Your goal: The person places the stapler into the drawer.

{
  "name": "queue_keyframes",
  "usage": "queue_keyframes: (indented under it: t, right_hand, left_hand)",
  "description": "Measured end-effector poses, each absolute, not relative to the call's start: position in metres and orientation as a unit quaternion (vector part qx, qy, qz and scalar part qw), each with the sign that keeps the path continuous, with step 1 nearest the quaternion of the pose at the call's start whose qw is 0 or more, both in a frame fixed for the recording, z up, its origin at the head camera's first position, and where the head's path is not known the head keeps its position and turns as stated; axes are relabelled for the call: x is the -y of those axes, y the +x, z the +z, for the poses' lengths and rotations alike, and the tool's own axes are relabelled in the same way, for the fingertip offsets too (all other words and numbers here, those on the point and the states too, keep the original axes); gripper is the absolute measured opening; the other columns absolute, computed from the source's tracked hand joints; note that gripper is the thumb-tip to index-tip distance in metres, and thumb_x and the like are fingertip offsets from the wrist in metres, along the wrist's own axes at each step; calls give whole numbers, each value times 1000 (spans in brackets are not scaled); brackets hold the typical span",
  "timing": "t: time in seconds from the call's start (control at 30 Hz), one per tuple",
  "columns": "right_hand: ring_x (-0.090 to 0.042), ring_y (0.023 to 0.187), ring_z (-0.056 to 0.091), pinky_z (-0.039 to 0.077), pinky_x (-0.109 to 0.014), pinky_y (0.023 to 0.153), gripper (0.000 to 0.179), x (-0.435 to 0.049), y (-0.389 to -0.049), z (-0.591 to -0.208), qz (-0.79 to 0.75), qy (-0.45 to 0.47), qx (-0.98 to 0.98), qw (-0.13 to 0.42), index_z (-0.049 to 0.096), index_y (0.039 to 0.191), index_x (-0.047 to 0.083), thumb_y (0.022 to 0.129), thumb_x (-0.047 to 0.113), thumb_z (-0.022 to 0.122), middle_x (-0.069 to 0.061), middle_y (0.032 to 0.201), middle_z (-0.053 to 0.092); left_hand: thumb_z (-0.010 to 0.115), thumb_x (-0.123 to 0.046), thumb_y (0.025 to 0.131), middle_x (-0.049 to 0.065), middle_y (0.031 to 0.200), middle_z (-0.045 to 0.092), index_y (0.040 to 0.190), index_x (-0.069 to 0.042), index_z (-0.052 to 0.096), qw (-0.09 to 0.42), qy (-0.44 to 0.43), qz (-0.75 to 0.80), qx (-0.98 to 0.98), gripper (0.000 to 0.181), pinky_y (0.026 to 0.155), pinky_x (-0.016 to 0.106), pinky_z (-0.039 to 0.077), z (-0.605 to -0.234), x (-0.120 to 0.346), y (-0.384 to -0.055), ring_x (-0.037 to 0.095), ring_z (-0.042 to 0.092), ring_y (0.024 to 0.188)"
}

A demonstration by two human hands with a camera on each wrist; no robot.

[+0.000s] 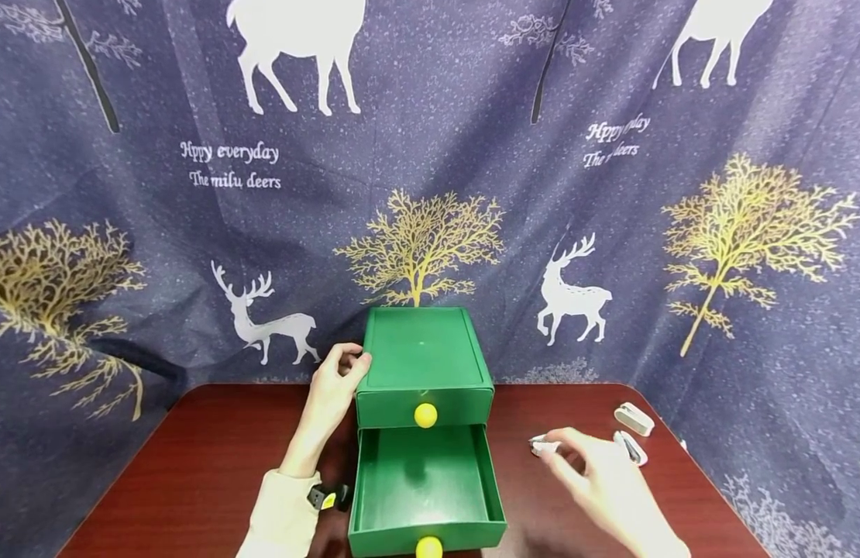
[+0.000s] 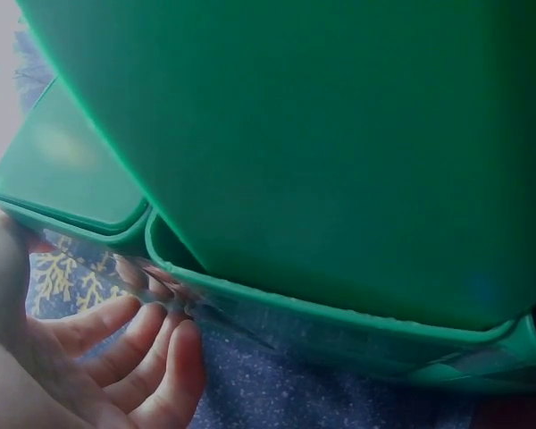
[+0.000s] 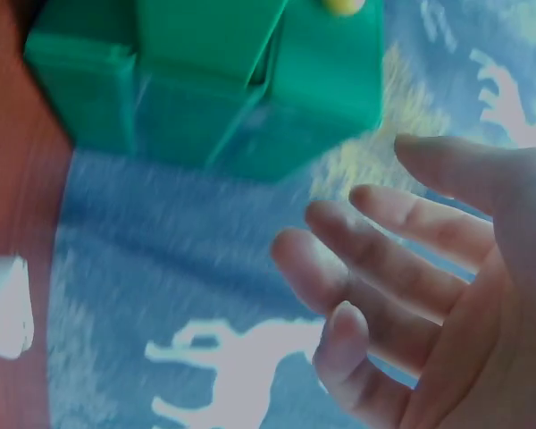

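A green two-drawer box [image 1: 421, 349] with round yellow knobs stands in the middle of the table. Its lower drawer [image 1: 465, 535] is pulled out toward me, while the upper drawer [image 1: 388, 408] sits closed. My left hand [image 1: 337, 377] rests against the box's left side near the top edge; in the left wrist view its fingers [image 2: 170, 357] lie along the green wall. To the right of the box, my right hand [image 1: 600, 473] hovers over the table with relaxed, spread fingers. A small white stapler [image 1: 544, 445] lies just beyond its fingertips, partly hidden.
Two more small white stapler-like items lie at the table's right: a white one [image 1: 634, 418] farther back and a white-and-grey one [image 1: 631, 448] behind my right hand. A dark blue cloth [image 1: 430, 155] with deer and trees hangs behind the reddish-brown table [image 1: 263, 434].
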State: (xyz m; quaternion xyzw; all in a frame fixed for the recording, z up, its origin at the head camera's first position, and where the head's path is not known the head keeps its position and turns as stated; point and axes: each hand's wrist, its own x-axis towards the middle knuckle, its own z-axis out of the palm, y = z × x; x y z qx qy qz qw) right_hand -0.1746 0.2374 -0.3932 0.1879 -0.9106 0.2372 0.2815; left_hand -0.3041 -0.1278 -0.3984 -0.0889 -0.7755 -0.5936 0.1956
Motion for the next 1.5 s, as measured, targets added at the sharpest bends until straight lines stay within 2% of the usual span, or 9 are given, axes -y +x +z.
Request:
queue_keyframes:
  t: [0.13, 0.23, 0.5, 0.7, 0.87, 1.0, 1.27, 1.37, 1.5]
  right_hand:
    - [1, 74, 60, 49, -31, 66, 11, -261, -189, -396, 233, 124, 927, 265, 70, 97, 28, 88, 25, 74, 22, 84, 65]
    - [-7, 79, 62, 49, -37, 68, 12, -280, -201, -400, 224, 84, 935, 261, 70, 99, 24, 89, 30, 73, 15, 90, 67]
    - [-13, 73, 65, 49, -32, 64, 23, -340, -223, -412, 246, 14, 933, 263, 69, 106, 9, 90, 25, 72, -6, 93, 71]
    - [-24, 73, 65, 47, -40, 62, 27, -369, -240, -435, 250, -29, 928, 276, 69, 104, 2, 89, 24, 71, -13, 88, 71]
    - [-42, 87, 66, 47, -48, 73, 31, -383, -252, -458, 283, -98, 911, 283, 65, 109, -4, 89, 21, 69, -23, 95, 69]
    - [-47, 96, 61, 43, -54, 80, 47, -393, -256, -476, 295, -148, 913, 241, 59, 116, -8, 88, 28, 71, -27, 102, 66]
    - [-56, 105, 53, 43, -61, 81, 78, -405, -260, -493, 284, -155, 939, 114, 49, 123, -14, 88, 54, 65, -37, 119, 55]
    - [-57, 104, 52, 44, -62, 77, 82, -405, -259, -496, 297, -167, 936, 92, 49, 125, -11, 86, 59, 64, -38, 123, 51]
    - [-57, 98, 53, 45, -62, 70, 79, -402, -259, -499, 298, -186, 933, 80, 52, 120, -8, 82, 59, 69, -37, 118, 53]
  left_hand:
    - [66, -29, 95, 6, 91, 57, 117, -9, 62, 198, -87, -589, 778, 30, 64, 26, 44, -398, 128, -305, 20, 52, 79]
    - [66, -29, 95, 5, 91, 57, 116, -9, 62, 200, -85, -588, 779, 30, 63, 25, 44, -398, 128, -305, 19, 52, 78]
    - [66, -28, 95, 6, 90, 56, 115, -8, 63, 202, -85, -590, 777, 29, 59, 24, 44, -398, 127, -303, 17, 52, 74]
    - [66, -29, 95, 6, 90, 56, 115, -10, 63, 201, -79, -593, 776, 27, 58, 26, 45, -397, 130, -303, 19, 52, 72]
    - [66, -28, 95, 5, 91, 57, 114, -10, 63, 205, -80, -591, 776, 27, 58, 26, 45, -398, 130, -304, 19, 52, 72]
    - [65, -29, 95, 6, 91, 57, 115, -9, 62, 199, -88, -590, 777, 27, 58, 26, 46, -401, 128, -305, 18, 52, 72]
    - [66, -29, 95, 6, 90, 57, 114, -12, 63, 202, -86, -594, 774, 27, 57, 26, 46, -402, 127, -304, 19, 53, 71]
    - [66, -30, 95, 5, 90, 57, 114, -12, 63, 204, -86, -589, 777, 27, 58, 26, 46, -403, 127, -304, 19, 53, 71]
    - [66, -29, 95, 5, 90, 57, 113, -12, 63, 208, -88, -586, 778, 26, 57, 27, 46, -402, 127, -304, 19, 52, 70]
